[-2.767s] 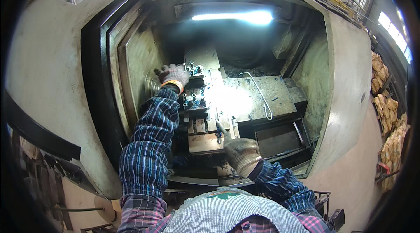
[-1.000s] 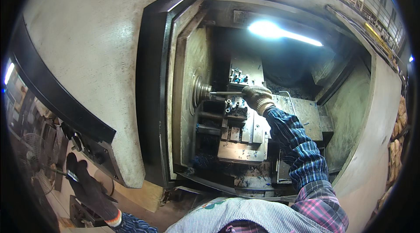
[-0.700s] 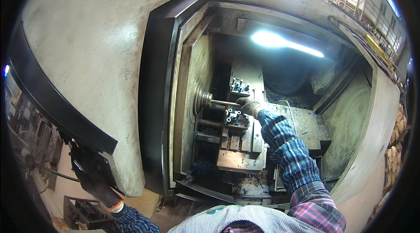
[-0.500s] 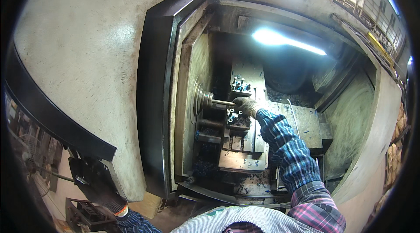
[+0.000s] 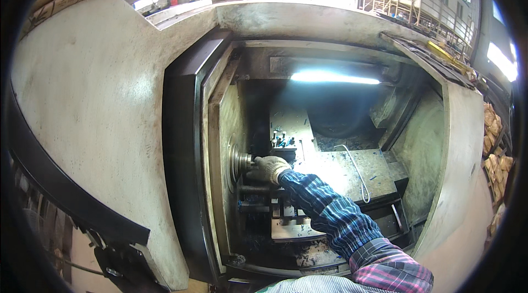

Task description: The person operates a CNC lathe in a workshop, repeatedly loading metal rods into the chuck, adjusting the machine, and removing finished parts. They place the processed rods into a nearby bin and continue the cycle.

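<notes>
My right hand [image 5: 268, 170], in a pale knitted work glove, is closed at the round spindle nose [image 5: 241, 164] of a lathe. Its fingers wrap round the metal rod there, and the hand hides nearly all of it. A blue plaid sleeve [image 5: 324, 202] covers my forearm, which reaches in from the lower right. Just behind the hand stands a tool block with bolts [image 5: 283, 142], strewn with blue chips. The lower tool block is largely covered by my arm. My left hand is out of view.
A dark door frame [image 5: 184, 155] edges the opening on the left. Under a bright lamp [image 5: 335, 78], a bent pale pipe [image 5: 357, 175] rises over the flat metal slide cover [image 5: 377, 164]. Chips litter the machine bed [image 5: 313, 257]. A control box [image 5: 118, 257] hangs at lower left.
My right hand has moved left along the rod, up against the spindle nose; the rod's exposed length is now hidden. My left hand has left the picture. The view has tilted upward.
</notes>
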`<action>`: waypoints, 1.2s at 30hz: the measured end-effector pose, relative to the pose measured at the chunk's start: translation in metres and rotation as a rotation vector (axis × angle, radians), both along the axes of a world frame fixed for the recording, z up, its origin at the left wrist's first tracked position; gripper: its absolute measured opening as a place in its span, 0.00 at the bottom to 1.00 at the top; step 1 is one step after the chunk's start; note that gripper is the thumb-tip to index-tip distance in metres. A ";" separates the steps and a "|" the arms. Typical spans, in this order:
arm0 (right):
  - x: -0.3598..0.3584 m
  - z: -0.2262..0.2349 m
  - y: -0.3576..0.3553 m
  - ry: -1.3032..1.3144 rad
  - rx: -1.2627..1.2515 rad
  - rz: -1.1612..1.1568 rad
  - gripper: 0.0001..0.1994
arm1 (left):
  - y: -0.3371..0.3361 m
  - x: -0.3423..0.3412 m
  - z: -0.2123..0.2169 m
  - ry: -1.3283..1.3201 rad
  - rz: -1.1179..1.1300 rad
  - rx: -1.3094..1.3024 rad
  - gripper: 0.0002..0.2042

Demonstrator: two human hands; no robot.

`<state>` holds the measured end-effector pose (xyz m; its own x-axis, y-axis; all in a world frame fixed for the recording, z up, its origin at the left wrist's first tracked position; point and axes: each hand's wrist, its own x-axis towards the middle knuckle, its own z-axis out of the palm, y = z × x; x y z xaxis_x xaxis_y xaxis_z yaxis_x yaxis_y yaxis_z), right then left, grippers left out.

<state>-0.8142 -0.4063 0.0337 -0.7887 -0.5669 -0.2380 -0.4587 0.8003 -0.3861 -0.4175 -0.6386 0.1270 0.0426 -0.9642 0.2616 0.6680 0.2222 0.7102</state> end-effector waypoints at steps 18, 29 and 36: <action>0.022 0.011 -0.001 0.094 -0.043 -0.298 0.41 | 0.023 0.031 0.000 -0.865 0.300 -0.851 0.14; 0.125 0.009 0.029 0.743 -0.517 -0.273 0.39 | 0.027 0.008 0.017 -0.608 0.072 -0.969 0.11; 0.258 0.023 0.094 0.085 -0.500 -0.054 0.29 | 0.102 0.001 0.001 -0.495 -0.591 -0.814 0.11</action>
<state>-0.5561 -0.3126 0.0571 -0.8248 -0.5530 0.1182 -0.4682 0.5505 -0.6912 -0.4164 -0.5363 0.1279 -0.6492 -0.3325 0.6842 0.5062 0.4826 0.7148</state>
